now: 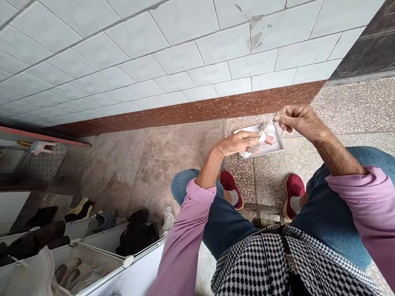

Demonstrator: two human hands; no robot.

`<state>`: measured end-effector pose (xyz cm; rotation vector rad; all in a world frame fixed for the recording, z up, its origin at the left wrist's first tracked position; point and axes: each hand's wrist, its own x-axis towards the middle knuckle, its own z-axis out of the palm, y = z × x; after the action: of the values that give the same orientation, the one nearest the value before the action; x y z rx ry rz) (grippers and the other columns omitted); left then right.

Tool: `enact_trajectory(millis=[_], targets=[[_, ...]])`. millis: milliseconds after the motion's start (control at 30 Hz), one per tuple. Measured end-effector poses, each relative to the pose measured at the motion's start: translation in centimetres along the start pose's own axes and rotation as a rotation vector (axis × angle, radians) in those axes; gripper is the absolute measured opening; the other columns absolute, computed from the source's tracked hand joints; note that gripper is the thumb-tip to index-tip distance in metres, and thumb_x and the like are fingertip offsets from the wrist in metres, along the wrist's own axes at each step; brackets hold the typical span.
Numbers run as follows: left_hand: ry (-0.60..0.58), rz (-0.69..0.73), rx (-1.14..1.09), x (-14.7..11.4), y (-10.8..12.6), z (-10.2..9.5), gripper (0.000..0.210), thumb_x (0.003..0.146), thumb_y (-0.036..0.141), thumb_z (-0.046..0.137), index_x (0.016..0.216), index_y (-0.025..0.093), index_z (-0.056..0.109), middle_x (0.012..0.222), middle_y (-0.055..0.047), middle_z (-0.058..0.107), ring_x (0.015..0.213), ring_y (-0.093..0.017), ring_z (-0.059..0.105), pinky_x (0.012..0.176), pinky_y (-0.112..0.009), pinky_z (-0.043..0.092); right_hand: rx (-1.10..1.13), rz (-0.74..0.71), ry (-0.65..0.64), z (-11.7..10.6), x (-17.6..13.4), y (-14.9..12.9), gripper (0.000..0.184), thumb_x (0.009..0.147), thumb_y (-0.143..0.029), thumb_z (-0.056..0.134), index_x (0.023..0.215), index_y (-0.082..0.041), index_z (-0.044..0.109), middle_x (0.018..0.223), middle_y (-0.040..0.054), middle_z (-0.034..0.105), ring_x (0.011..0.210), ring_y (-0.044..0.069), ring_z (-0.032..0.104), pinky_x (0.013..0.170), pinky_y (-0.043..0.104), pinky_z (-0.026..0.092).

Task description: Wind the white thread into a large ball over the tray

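Above a shallow white box (278, 147) on the floor, a thin whitish strip of material (266, 132) stretches between my two hands. My left hand (239, 143) holds its lower part, with the fingers extended alongside it. Thumb and fingers of my right hand (296, 120) pinch the upper end. What the strip is made of is too small to tell. Pinkish and white small pieces lie in or just over the box, partly hidden by my left hand.
White-framed compartments (100, 256) with shoes and dark items stand at the lower left. A tiled wall (178, 55) with a brown base rises in front. My red shoes (294, 189) rest either side, close behind the box. A dark door (375, 43) is at the upper right.
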<state>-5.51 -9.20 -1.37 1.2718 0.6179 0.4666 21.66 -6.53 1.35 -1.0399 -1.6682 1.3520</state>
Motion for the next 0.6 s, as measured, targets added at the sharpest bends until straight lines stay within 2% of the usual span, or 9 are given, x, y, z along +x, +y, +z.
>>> enact_trajectory(millis=[67,133,267,367,467,500,533,600], targets=[[-0.04,0.021,-0.142,0.0,0.9,0.6,0.065,0.085,0.078,0.083,0.125,0.027,0.083,0.154,-0.017,0.073,0.149,-0.04,0.065,0.112,-0.057,0.062,-0.016,0.018,-0.031,1.1,0.4,1.5,0.053,0.091,-0.077,0.082,0.077,-0.027,0.07,0.066,0.0012,0.06,0.058,0.015,0.046,0.053,0.035,0.039],[0.001,0.086,-0.209,0.1,2.2,0.9,0.072,0.083,0.084,0.081,0.128,0.028,0.08,0.164,-0.016,0.066,0.157,-0.045,0.058,0.116,-0.062,0.059,-0.012,0.039,-0.09,2.8,0.6,2.9,0.056,0.091,-0.079,0.079,0.079,-0.025,0.071,0.066,0.0012,0.063,0.059,0.015,0.05,0.054,0.032,0.041],[0.208,0.211,-0.195,0.6,4.0,0.0,0.074,0.098,0.086,0.061,0.15,0.034,0.066,0.179,-0.008,0.051,0.166,-0.044,0.047,0.125,-0.068,0.05,0.003,0.147,-0.262,6.5,0.0,4.5,0.057,0.092,-0.077,0.073,0.086,-0.021,0.078,0.072,0.0046,0.072,0.063,0.017,0.062,0.054,0.029,0.046],[0.295,0.232,-0.117,1.0,3.6,-1.2,0.072,0.102,0.082,0.057,0.156,0.035,0.063,0.179,-0.008,0.051,0.167,-0.043,0.044,0.127,-0.069,0.046,0.008,0.197,-0.439,8.0,-1.1,3.9,0.053,0.093,-0.071,0.076,0.096,-0.019,0.083,0.084,0.0068,0.079,0.074,0.018,0.069,0.058,0.028,0.05],[0.361,0.242,0.043,1.2,2.1,-2.1,0.062,0.101,0.075,0.066,0.144,0.03,0.075,0.171,-0.01,0.059,0.162,-0.039,0.049,0.127,-0.059,0.048,0.057,0.226,-0.668,7.5,-2.2,2.1,0.048,0.096,-0.065,0.079,0.101,-0.018,0.085,0.089,0.0061,0.081,0.079,0.017,0.071,0.063,0.026,0.052],[0.372,0.234,0.119,1.2,1.5,-2.2,0.059,0.102,0.072,0.067,0.138,0.027,0.078,0.166,-0.012,0.064,0.158,-0.037,0.053,0.126,-0.054,0.049,0.082,0.235,-0.701,6.9,-2.4,1.5,0.047,0.097,-0.064,0.08,0.102,-0.018,0.086,0.088,0.0057,0.081,0.077,0.017,0.071,0.063,0.026,0.051],[0.363,0.216,0.193,1.2,1.1,-2.3,0.057,0.103,0.071,0.066,0.134,0.025,0.08,0.158,-0.012,0.069,0.152,-0.034,0.058,0.123,-0.05,0.051,0.103,0.237,-0.703,6.2,-2.5,0.8,0.046,0.098,-0.064,0.08,0.104,-0.019,0.086,0.087,0.0053,0.08,0.075,0.016,0.07,0.062,0.026,0.05],[0.304,0.154,0.298,1.1,0.5,-2.3,0.06,0.103,0.072,0.065,0.128,0.019,0.082,0.139,-0.014,0.076,0.131,-0.029,0.068,0.111,-0.044,0.056,0.143,0.188,-0.589,4.3,-2.5,-0.3,0.044,0.097,-0.063,0.083,0.103,-0.019,0.086,0.081,0.0031,0.077,0.067,0.014,0.065,0.059,0.026,0.047]])
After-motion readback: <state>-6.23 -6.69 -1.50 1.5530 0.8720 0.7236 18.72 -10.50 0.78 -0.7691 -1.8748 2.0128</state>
